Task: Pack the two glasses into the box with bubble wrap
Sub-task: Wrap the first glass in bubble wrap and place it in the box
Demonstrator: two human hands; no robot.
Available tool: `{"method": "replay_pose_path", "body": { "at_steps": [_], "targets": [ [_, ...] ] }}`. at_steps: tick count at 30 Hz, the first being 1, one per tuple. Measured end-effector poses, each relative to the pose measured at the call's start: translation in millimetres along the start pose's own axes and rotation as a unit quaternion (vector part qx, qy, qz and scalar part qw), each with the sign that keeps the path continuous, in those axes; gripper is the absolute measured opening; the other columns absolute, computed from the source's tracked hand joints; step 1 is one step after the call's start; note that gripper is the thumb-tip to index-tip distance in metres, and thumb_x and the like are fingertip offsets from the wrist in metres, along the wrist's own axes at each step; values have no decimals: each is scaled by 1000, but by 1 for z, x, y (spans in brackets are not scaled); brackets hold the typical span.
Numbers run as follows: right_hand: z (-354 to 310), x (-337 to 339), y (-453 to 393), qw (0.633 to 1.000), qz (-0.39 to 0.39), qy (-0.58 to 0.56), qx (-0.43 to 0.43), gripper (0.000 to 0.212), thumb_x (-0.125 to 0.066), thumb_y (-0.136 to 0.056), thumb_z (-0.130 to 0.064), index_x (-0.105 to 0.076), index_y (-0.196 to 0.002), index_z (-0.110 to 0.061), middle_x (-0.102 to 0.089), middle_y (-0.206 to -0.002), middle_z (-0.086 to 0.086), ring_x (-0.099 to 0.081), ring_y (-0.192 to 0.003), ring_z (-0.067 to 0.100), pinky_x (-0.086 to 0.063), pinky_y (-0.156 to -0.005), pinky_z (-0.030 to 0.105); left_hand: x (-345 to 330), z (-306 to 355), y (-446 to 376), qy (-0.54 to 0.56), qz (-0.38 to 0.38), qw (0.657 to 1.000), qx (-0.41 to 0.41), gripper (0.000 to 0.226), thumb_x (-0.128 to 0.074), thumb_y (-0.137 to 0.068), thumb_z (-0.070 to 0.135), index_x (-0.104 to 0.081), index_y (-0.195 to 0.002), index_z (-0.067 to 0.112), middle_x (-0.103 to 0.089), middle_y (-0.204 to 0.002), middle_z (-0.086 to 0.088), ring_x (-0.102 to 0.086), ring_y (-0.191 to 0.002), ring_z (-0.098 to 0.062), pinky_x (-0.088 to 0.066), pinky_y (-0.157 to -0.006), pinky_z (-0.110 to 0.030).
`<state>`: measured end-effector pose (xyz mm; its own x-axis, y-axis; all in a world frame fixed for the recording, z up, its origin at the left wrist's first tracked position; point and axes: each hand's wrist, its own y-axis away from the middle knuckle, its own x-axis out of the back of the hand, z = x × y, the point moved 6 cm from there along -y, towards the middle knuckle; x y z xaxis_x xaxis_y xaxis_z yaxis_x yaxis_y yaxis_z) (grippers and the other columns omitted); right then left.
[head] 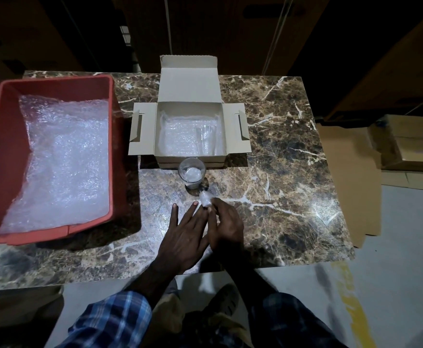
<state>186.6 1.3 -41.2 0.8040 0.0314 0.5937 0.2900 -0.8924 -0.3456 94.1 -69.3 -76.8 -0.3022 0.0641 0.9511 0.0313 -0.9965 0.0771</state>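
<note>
While bubble wrap [180, 136] lines the box [190, 84], right hand [224, 229] pinches a wad [206, 200], left hand [184, 237] flat

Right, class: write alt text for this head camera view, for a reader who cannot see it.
Two hands meet on a marble table, the right hand pinching a small wad of bubble wrap beside the flat left hand, just before a glass stuffed with wrap. Behind it, an open cardboard box lined with bubble wrap holds another glass; a red bin of wrap sits left.
</note>
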Motion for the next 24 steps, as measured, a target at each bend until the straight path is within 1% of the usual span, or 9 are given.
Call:
{"method": "replay_pose_path", "body": {
  "at_steps": [2, 4, 7, 9, 12, 15, 18, 21, 24],
  "targets": [
    [2, -1, 0, 1000, -3, 13, 21, 20, -62, -90, -1, -71, -107, 3, -72, -105, 13, -69, -95, 29, -50, -90, 28, -3, -6, -1, 53, -1, 998, 21, 64, -23, -105, 51, -25, -155, 11, -34, -160, -5, -14, -153, -17, 1, -123, -50],
    [5, -5, 2, 999, -18, 25, 42, 19, -59, -91, 0, -72, -104, 1, -73, -106, 14, -69, -96, 30, -51, -91, 31, -3, -9, -1, 130, 6, 991, 38, 66, -33, -105, 46, -14, -157, 12, -25, -163, -5, -12, -153, -13, 5, -124, -42],
    [7, -10, 4, 992, -39, 54, 103, 24, -53, -92, -5, -74, -101, 1, -71, -110, 19, -67, -93, 32, -52, -88, 36, 3, -13, 2, 206, 32, 976, 70, 76, -42, -102, 33, 4, -159, 10, -28, -161, -9, -11, -153, -10, 5, -125, -37],
    [7, -15, 6, 985, -50, 85, 142, 23, -54, -90, -3, -74, -101, 1, -69, -113, 22, -62, -90, 33, -53, -84, 36, 4, -17, 3, 209, 41, 974, 81, 79, -43, -102, 25, 12, -157, 13, -28, -162, -12, -7, -153, -8, 4, -125, -37],
    [8, -22, 13, 976, -84, 120, 162, 24, -61, -85, 2, -72, -106, 0, -65, -122, 21, -53, -91, 30, -51, -82, 37, 6, -20, 6, 182, 49, 980, 70, 67, -35, -104, 25, -1, -159, 12, -18, -166, -9, -4, -153, -9, 6, -124, -34],
    [5, -20, 9, 976, -97, 111, 162, 33, -69, -74, 9, -72, -105, 0, -63, -123, 23, -50, -89, 30, -51, -79, 37, 11, -21, 8, 153, 71, 984, 58, 57, -31, -106, 28, -15, -158, 12, -21, -164, -7, -8, -154, -13, -1, -125, -39],
    [-1, -14, 3, 975, -99, 98, 174, 30, -71, -69, 10, -74, -98, 1, -66, -117, 25, -48, -90, 28, -49, -78, 34, 22, -17, 7, 70, 106, 992, 21, 53, -41, -104, 23, -31, -154, 11, -28, -161, -12, -17, -152, -24, -10, -124, -48],
    [8, -16, -3, 989, -110, 66, 68, 20, -67, -80, -2, -77, -95, -9, -69, -118, 17, -57, -81, 32, -41, -84, 30, 24, -11, 4, -32, 99, 994, -16, 48, -47, -100, 23, -48, -145, 8, -35, -158, -12, -22, -151, -32, -17, -119, -60],
    [14, -17, -4, 995, -96, 40, -5, 9, -66, -87, -13, -74, -86, -11, -73, -109, 9, -64, -84, 31, -41, -85, 29, 24, -13, 4, -49, 92, 995, 2, 45, -41, -102, 28, -54, -141, 9, -46, -153, -7, -28, -149, -32, -19, -116, -64]
  ]
}}
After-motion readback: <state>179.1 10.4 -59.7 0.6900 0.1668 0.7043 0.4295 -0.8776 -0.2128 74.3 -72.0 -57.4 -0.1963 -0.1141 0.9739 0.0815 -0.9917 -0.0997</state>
